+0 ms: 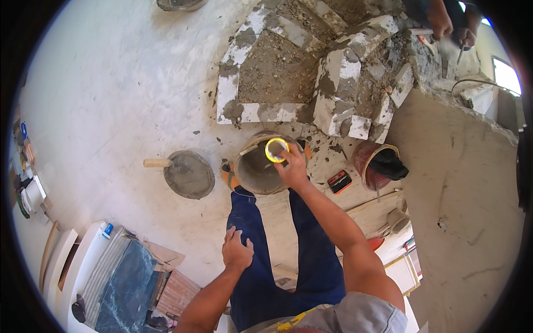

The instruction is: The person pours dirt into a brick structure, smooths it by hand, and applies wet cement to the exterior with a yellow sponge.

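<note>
My right hand [292, 167] grips a round container with a bright yellow rim [267, 145]; whether it is a cup or a tin is unclear. I hold it above a grey bucket [242, 173] that stands between my feet. Dark, greyish contents show inside the bucket. Resting on my left thigh, my left hand [237, 250] has its fingers apart and holds nothing. Left of the bucket, a round pan of wet mortar [189, 176] has a tool with a wooden handle [157, 163] lying in it.
Ahead stand low walls of white blocks [266, 112] around rubble. To the right are a red-and-black case [339, 181] and a reddish bucket [362, 161] with a dark cloth over its rim. Another person's hands [440, 23] work at the far right.
</note>
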A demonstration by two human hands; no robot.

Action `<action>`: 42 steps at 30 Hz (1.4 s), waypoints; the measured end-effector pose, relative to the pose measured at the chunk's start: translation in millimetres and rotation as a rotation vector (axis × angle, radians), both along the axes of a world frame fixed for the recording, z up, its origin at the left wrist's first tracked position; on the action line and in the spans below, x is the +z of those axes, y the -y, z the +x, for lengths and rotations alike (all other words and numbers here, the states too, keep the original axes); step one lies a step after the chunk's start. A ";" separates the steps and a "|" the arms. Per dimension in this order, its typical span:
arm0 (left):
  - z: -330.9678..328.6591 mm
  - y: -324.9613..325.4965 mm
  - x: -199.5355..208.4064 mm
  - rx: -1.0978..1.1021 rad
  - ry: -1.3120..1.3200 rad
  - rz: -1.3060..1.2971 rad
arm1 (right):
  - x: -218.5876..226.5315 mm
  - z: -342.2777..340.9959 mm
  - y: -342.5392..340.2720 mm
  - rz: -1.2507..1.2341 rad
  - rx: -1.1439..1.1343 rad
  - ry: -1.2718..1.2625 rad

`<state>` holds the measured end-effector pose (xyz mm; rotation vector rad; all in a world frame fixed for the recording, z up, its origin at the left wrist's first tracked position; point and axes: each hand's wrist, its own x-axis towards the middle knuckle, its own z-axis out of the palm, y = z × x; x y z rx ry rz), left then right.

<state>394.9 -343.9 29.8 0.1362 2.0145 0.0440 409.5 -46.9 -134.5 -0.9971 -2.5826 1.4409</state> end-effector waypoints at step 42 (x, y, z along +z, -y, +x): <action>-17.6 -24.0 1.7 0.057 0.013 -0.016 | -3.1 -294.0 -316.0 0.785 0.111 0.454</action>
